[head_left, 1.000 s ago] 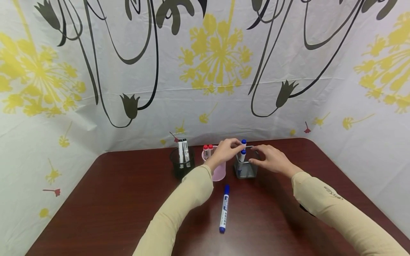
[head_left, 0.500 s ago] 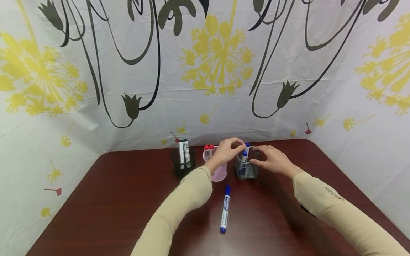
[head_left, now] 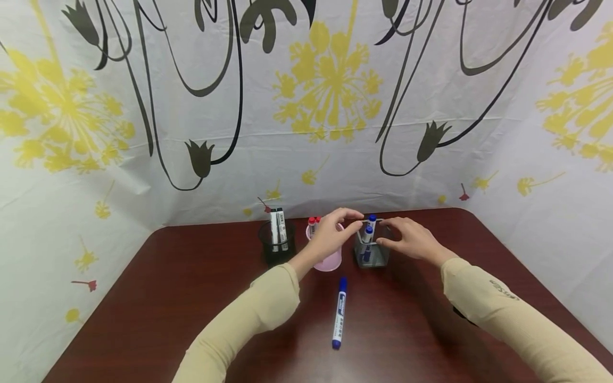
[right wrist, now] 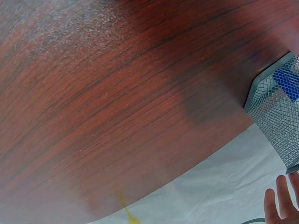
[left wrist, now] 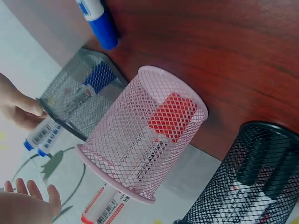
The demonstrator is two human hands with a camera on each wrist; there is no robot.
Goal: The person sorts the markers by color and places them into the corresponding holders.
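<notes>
My left hand [head_left: 329,234] hovers with thumb and fingers apart just left of the grey mesh pen holder [head_left: 378,259], holding nothing. Two blue-capped whiteboard markers [head_left: 367,234] stand in that square holder, leaning a little. My right hand [head_left: 413,239] holds the holder's rim from the right, thumb at the front and fingers toward the back; in the left wrist view its thumb [left wrist: 30,106] meets the rim. A blue whiteboard marker [head_left: 339,319] lies lengthwise on the table in front of the holders.
A pink mesh pen holder [left wrist: 140,135] with red markers [left wrist: 110,205] stands partly behind my left hand. Left of it is a black mesh pen holder [head_left: 276,256] with black-and-white markers [head_left: 278,226]. Patterned cloth [head_left: 268,175] hangs behind the dark table [head_left: 191,298].
My left hand has let go of the blue marker, which has sunk lower into the grey holder, and has drawn slightly left with fingers spread. My right hand stays at the rim.
</notes>
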